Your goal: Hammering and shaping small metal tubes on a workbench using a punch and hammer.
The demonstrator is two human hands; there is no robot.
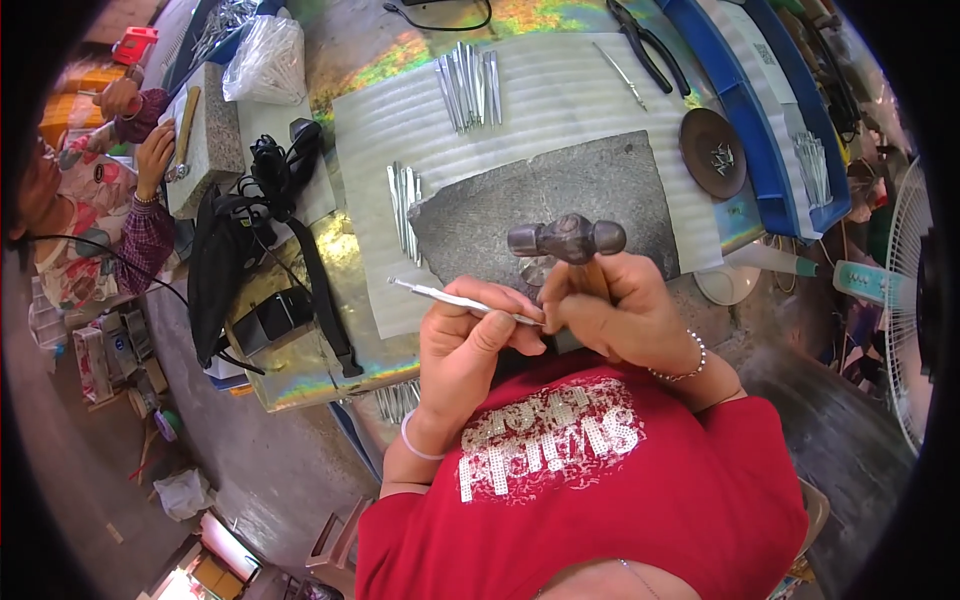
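My left hand (462,345) pinches a slim silver metal rod (450,296), its free end pointing up and left. My right hand (630,318) is closed around the wooden handle of a ball-peen hammer (568,240). Its fingertips also meet the rod's lower end; whether they pinch some small part there I cannot make out. Beyond both hands lies a flat grey stone slab (550,190). Similar slim metal rods (404,210) lie left of the slab, and another bunch (467,92) is behind it. A brown round dish (695,170) to the right holds small metal pieces.
White foam sheeting (370,130) covers the table. Pliers (645,45) and a single thin tool (622,78) lie far right, beside blue trays (740,110). A black strapped bag (225,265) sits left. Beyond it, another person (95,210) works at a stone block (212,140). A fan (908,300) stands right.
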